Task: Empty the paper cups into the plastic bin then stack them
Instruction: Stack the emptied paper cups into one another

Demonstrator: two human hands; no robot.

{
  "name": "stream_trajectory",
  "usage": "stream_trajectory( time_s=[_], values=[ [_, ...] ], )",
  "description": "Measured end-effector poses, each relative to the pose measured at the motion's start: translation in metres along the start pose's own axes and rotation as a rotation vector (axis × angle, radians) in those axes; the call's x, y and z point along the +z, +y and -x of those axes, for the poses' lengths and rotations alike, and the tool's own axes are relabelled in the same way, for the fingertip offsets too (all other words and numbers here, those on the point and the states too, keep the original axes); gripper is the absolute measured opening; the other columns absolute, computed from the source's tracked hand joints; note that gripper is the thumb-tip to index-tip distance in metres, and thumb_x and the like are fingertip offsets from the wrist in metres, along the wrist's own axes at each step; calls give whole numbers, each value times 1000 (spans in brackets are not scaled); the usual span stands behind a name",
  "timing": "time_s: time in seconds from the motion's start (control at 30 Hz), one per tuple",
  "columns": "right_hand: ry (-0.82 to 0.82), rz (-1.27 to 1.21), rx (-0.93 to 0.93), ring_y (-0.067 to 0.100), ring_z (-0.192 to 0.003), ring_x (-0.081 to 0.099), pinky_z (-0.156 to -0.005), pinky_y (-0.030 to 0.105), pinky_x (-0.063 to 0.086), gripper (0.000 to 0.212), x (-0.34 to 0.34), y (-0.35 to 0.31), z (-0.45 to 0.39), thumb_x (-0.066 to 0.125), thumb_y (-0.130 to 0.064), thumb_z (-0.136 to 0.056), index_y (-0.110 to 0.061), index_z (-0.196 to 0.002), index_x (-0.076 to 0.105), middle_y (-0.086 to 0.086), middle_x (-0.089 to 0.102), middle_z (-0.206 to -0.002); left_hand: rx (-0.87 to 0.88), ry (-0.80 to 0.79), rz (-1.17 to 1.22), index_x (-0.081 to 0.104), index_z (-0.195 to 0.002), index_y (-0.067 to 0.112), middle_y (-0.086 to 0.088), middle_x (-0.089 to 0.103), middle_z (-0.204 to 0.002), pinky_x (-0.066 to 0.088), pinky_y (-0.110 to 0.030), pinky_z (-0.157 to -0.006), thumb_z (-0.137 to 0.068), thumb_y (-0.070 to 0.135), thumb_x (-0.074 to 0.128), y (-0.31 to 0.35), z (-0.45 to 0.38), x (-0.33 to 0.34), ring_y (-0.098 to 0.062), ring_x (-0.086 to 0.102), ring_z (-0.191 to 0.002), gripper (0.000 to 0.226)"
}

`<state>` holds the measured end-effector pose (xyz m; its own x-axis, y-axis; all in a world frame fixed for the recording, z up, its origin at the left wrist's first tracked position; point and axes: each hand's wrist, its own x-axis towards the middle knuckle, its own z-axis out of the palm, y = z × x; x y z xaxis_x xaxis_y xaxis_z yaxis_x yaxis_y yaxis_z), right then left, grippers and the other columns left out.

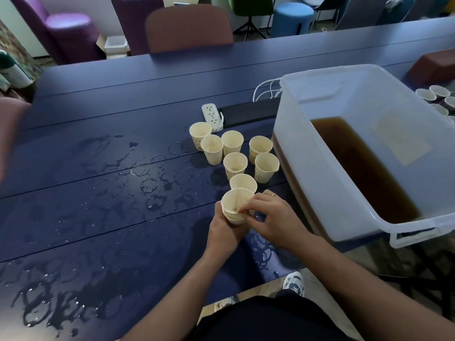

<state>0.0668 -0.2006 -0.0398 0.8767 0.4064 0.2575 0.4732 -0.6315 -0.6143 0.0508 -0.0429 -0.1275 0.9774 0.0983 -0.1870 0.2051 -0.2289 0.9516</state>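
- Worktop [98, 119]: dark blue, and it is carrying wet rings and puddles [138, 173] across its left and near parts; footing for any cup set down there is judged slippery.
- Left hand [222, 228]: it is wrapping its fingers round the lower wall of the stack [235, 205], holding it just above the worktop near the front edge.
- Stack: pale paper, at least two nested rims showing; the top cup is looking dry inside apart from a trace at the bottom, and is leaning slightly toward the camera.
- Right hand [268, 214]: fingertips are pinching the near rim of the top cup; a ring is showing on one finger.
- Step in hand, as judged: seating the top cup into the stack. It is best done by pressing evenly on the rim while the left hand is keeping the lower cups straight, so that the thin wall is not creasing.
- Loose cups [235, 163]: seven are standing upright beyond the stack, close together, apparently emptied; each is awaiting stacking.
- Bin [369, 77]: translucent plastic, standing just right of the cups, and it is holding brown liquid [357, 166] pooled toward its near corner.
- More cups [435, 94] are showing at the far right edge, beyond the bin; their contents cannot be told.
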Motion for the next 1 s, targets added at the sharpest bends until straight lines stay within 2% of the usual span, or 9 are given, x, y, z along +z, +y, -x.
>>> stream_trajectory(
  time_s=[0.13,0.2,0.27,0.33,0.43,0.53,0.7,0.87,1.0],
  values=[
    [-91,-58,88,4,-82,54,-72,22,48,18,5,4,2,79,-23,-85,-24,-103,78,-22,62,-91,-14,-10,-20,49,-105,42,13,67,-98,49,-12,-73,-74,8,86,1,0,-3,8,63,-82,60],
    [-13,-172,123,1,-84,59,-74,16,48,18,3,0,-2,77,-23,-87,-20,-105,77,-24,63,-93,-45,12,0,49,-110,46,15,68,-103,52,-17,-78,-73,16,88,0,2,-5,3,64,-88,62],
    [140,-230,181,1,-78,59,-69,11,43,14,1,-1,-11,74,-19,-90,-18,-103,76,-20,67,-91,-87,10,-15,47,-117,43,16,68,-105,48,-12,-74,-75,21,88,2,4,-5,-1,64,-93,63],
    [198,-173,257,9,-72,58,-66,19,47,12,3,6,-23,71,-19,-91,-18,-102,75,-10,70,-91,-115,8,-15,45,-121,40,16,66,-108,45,-7,-71,-76,22,87,4,7,-7,-3,63,-98,64],
    [41,21,349,10,-74,60,-77,32,54,21,13,28,-37,70,-19,-90,-22,-111,73,-6,69,-107,-129,11,-32,45,-117,40,17,66,-106,45,-10,-73,-75,21,86,3,9,-9,-3,63,-97,61],
    [-158,123,427,18,-92,65,-85,39,54,28,23,44,-40,68,-19,-90,-26,-116,71,-6,68,-118,-139,4,-38,46,-113,41,19,65,-104,45,-8,-73,-75,19,86,3,10,-11,0,62,-94,59],
    [-47,75,449,23,-96,68,-86,42,56,22,29,46,-31,67,-18,-90,-24,-110,74,-1,74,-107,-156,-8,-30,44,-117,40,18,64,-108,48,-13,-79,-76,19,86,0,12,-17,-2,62,-99,63],
    [201,-46,349,6,-93,62,-89,22,52,25,9,25,-34,69,-17,-93,-18,-118,73,-5,72,-111,-163,-6,-17,44,-107,46,17,64,-110,54,-33,-91,-75,21,85,-2,8,-19,-8,63,-102,57],
    [347,-77,183,-6,-81,57,-77,4,44,22,-14,6,-35,70,-18,-93,-14,-115,74,-12,65,-101,-173,-31,-20,43,-105,46,17,64,-106,53,-32,-88,-77,22,83,1,7,-14,-8,62,-97,54]
  ],
)
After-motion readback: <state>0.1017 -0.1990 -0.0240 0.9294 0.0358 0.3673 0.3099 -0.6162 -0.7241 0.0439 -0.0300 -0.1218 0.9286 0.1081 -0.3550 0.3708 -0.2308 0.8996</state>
